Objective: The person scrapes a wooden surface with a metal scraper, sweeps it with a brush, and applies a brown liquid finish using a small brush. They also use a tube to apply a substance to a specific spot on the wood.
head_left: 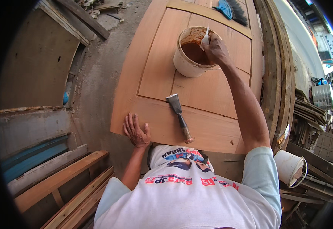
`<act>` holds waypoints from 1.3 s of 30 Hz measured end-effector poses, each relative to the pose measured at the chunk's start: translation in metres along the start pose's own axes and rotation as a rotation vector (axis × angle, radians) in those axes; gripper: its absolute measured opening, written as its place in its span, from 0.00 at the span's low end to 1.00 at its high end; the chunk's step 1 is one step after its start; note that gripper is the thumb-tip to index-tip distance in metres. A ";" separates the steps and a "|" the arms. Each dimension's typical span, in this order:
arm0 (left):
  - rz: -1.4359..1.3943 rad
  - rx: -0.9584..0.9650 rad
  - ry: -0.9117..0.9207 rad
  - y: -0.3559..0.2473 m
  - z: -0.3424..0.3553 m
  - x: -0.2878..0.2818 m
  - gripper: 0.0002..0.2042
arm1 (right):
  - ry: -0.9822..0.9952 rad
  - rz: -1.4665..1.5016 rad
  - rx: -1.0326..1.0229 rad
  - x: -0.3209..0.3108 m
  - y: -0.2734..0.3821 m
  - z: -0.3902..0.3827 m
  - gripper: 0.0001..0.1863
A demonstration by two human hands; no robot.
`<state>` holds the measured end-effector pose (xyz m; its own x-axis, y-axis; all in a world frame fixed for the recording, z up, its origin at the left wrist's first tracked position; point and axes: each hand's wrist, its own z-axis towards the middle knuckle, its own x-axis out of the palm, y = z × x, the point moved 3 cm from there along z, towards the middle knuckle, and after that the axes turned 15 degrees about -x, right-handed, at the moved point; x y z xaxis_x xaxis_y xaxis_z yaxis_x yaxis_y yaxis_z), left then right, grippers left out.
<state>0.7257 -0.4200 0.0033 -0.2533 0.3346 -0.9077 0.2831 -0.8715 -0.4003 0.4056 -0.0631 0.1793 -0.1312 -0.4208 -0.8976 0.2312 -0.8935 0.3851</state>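
Note:
A wooden panelled door lies flat in front of me. My left hand rests on its near left corner, fingers spread. Over the far part of the panel, my right hand reaches to the rim of a white bucket, which contains brown, paste-like stuff. In that hand is a white-handled tool; its working end cannot be made out. Between my hands, a scraper with a wide metal blade and a worn handle lies on the door, touched by neither hand.
A blue brush with dark bristles lies at the door's far end. Long timber beams run along its right side. A second white bucket stands low at the right. Wooden boards fill the lower left, and an old brown panel leans farther back.

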 end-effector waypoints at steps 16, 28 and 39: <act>-0.012 -0.006 0.043 0.003 0.003 -0.003 0.33 | 0.557 -0.013 0.274 0.070 -0.042 0.021 0.15; 0.009 0.046 0.006 -0.001 0.002 0.003 0.33 | -0.133 0.035 -0.231 -0.069 0.068 -0.032 0.11; 0.096 0.095 -0.030 0.002 -0.006 0.006 0.33 | 0.324 0.278 0.001 0.124 0.116 -0.329 0.40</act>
<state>0.7301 -0.4176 -0.0040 -0.2569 0.2383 -0.9366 0.2185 -0.9297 -0.2965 0.7331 -0.1675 0.0421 0.2455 -0.5750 -0.7804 0.2141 -0.7530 0.6222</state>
